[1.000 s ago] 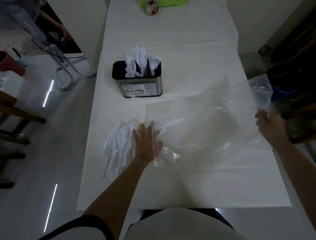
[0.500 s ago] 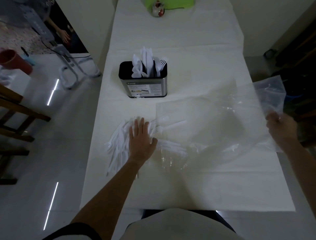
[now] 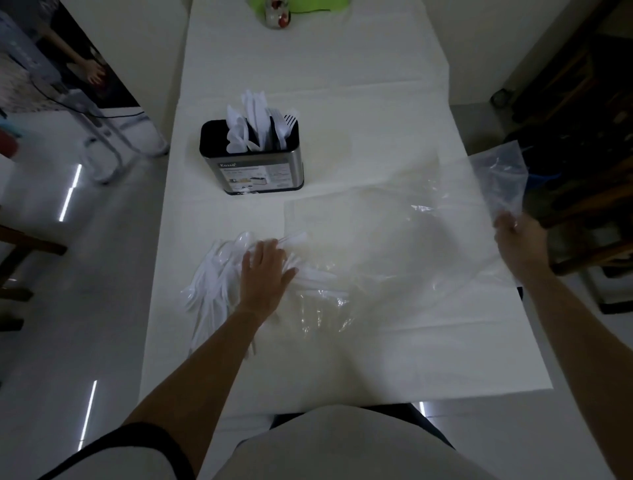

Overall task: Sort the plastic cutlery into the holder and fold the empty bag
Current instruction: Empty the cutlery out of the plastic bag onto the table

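Observation:
A pile of white plastic cutlery (image 3: 212, 277) lies on the white table (image 3: 308, 68) at the left. My left hand (image 3: 265, 275) rests flat on the pile, fingers spread. A large clear plastic bag (image 3: 394, 246) stretches from the pile to the table's right edge. My right hand (image 3: 519, 245) grips the bag's far end and holds it lifted past the edge. Behind the pile stands a black and steel holder (image 3: 251, 161) with several white knives, spoons and forks upright in it. A few pieces of cutlery still lie under the bag's left end.
A small glass jar (image 3: 277, 15) and a green item (image 3: 308, 4) sit at the table's far end. Dark wooden furniture (image 3: 589, 205) stands close on the right. On the left floor stand a metal frame (image 3: 102, 137) and a wooden chair (image 3: 20, 246).
My right hand has pulled the bag farther right and up, sliding it off the cutlery. My left hand has stayed pressed on the pile, now outside the bag's plastic.

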Demonstrator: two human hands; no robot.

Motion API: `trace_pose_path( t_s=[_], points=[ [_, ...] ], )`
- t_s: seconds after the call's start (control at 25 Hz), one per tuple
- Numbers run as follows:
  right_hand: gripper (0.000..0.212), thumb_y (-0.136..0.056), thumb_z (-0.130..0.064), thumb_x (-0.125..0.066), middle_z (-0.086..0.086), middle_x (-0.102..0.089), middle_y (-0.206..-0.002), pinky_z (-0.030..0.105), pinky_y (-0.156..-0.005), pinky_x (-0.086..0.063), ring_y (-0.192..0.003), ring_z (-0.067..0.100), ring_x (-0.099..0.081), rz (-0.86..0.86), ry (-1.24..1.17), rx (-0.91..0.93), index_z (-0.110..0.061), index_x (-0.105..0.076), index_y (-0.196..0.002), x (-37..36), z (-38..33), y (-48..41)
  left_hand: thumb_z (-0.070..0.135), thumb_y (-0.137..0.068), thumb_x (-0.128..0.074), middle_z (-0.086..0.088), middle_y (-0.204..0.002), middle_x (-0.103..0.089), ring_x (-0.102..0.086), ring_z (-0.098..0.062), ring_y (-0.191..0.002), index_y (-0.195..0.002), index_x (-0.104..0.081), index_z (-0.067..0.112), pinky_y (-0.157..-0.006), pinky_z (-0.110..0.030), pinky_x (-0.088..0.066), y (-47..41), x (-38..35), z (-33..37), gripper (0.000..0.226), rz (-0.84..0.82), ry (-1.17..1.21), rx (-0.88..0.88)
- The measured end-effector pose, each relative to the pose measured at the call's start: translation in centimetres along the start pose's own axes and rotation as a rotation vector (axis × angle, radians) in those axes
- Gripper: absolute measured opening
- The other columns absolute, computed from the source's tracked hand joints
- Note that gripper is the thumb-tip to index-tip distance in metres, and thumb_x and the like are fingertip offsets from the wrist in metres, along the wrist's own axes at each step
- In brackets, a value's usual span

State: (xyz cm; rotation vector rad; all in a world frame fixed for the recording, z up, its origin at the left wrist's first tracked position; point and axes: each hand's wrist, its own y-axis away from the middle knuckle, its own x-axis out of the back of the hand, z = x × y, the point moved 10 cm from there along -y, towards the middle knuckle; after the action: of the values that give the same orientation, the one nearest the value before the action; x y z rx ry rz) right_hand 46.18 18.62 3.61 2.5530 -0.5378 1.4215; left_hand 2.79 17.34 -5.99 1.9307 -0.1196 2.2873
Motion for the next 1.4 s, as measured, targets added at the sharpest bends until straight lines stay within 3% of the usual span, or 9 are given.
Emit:
trace_pose_path(
  t_s=[0.12,0.28,0.4,0.6,0.8,0.96,1.16,1.28,1.4],
  points=[
    [0.04,-0.102,-0.033,-0.029,0.017,-0.054,-0.076,0.04,-0.069,-0.042,-0.083,0.044,-0.063,-0.037,-0.017,-0.056,-0.009,-0.051,-0.078,-0.5,1.3,-0.2,0.034,-0.089,-0.057,-0.015,-0.133,-0.052,-0.04,-0.037,-0.132,-0.109,-0.058,0.005,-0.106,-0.055,-0.032,-0.3,0.8,-1.4,0.035,0.0,-0.038,0.068],
    [0.043,-0.101,-0.038,-0.03,0.016,-0.054,-0.079,0.041,-0.071,-0.043,-0.081,0.037,-0.059,-0.051,-0.045,-0.102,-0.011,-0.051,-0.077,-0.2,2.0,-0.3,0.02,-0.084,-0.057,-0.018,-0.149,-0.034,-0.021,-0.039,-0.142,-0.124,-0.052,0.007,-0.113,-0.057,-0.019,0.0,1.7,-2.5,0.043,0.015,-0.02,0.181],
    [0.043,-0.102,-0.034,-0.031,0.016,-0.05,-0.076,0.032,-0.063,-0.037,-0.072,0.028,-0.053,-0.032,-0.036,-0.084,-0.017,-0.044,-0.065,0.0,1.5,-0.2,0.041,-0.088,-0.047,-0.016,-0.155,-0.022,-0.012,-0.039,-0.145,-0.136,-0.044,0.016,-0.111,-0.062,-0.013,0.9,1.2,-0.9,0.054,0.02,0.008,0.181],
    [0.044,-0.103,-0.032,-0.029,0.004,-0.043,-0.06,0.018,-0.051,-0.026,-0.062,0.021,-0.047,-0.038,-0.03,-0.036,-0.021,-0.041,-0.062,-0.4,2.0,-0.4,0.068,-0.08,-0.047,-0.007,-0.16,0.004,0.014,-0.033,-0.145,-0.144,-0.023,0.025,-0.111,-0.064,0.003,2.1,-2.2,0.1,0.081,-0.171,0.079,0.387],
    [0.039,-0.102,-0.03,-0.03,0.009,-0.049,-0.068,0.017,-0.05,-0.025,-0.063,0.021,-0.048,-0.044,-0.012,-0.046,-0.01,-0.05,-0.075,-0.8,3.1,-0.4,0.056,-0.077,-0.06,-0.009,-0.158,-0.008,0.008,-0.04,-0.145,-0.13,-0.041,0.019,-0.109,-0.068,-0.005,2.1,-1.0,-0.5,0.067,-0.112,0.034,0.285],
    [0.042,-0.102,-0.029,-0.033,-0.002,-0.038,-0.057,0.018,-0.049,-0.024,-0.052,0.017,-0.04,-0.037,-0.027,-0.054,-0.024,-0.037,-0.061,-0.3,3.5,-0.9,0.044,-0.075,-0.064,-0.01,-0.158,-0.009,0.01,-0.037,-0.145,-0.112,-0.05,0.014,-0.112,-0.067,-0.001,2.3,-0.6,-1.7,0.05,-0.148,0.008,0.234],
    [0.043,-0.101,-0.037,-0.031,-0.003,-0.034,-0.055,0.018,-0.05,-0.024,-0.049,0.011,-0.037,-0.018,-0.029,-0.064,-0.019,-0.039,-0.063,0.1,4.7,-1.5,0.049,-0.073,-0.035,-0.017,-0.152,-0.029,-0.008,-0.041,-0.144,-0.099,-0.06,0.008,-0.11,-0.066,-0.004,2.9,0.8,-0.8,0.054,0.001,-0.03,0.164],
    [0.042,-0.1,-0.041,-0.03,0.003,-0.039,-0.058,0.022,-0.052,-0.029,-0.052,0.017,-0.041,-0.015,-0.043,-0.083,-0.014,-0.044,-0.071,0.0,5.4,-1.8,0.062,-0.078,-0.026,-0.013,-0.156,-0.023,-0.006,-0.037,-0.146,-0.116,-0.056,0.012,-0.113,-0.06,-0.002,2.7,0.4,0.8,0.07,0.01,0.018,0.143],
    [0.044,-0.099,-0.044,-0.028,0.01,-0.044,-0.064,0.028,-0.056,-0.035,-0.064,0.023,-0.047,-0.014,-0.039,-0.119,-0.011,-0.046,-0.075,0.2,6.3,-2.2,0.082,-0.076,-0.013,-0.008,-0.159,-0.012,0.001,-0.029,-0.147,-0.142,-0.035,0.018,-0.114,-0.047,0.012,3.6,-1.7,2.0,0.094,-0.08,0.01,0.064]
  ],
)
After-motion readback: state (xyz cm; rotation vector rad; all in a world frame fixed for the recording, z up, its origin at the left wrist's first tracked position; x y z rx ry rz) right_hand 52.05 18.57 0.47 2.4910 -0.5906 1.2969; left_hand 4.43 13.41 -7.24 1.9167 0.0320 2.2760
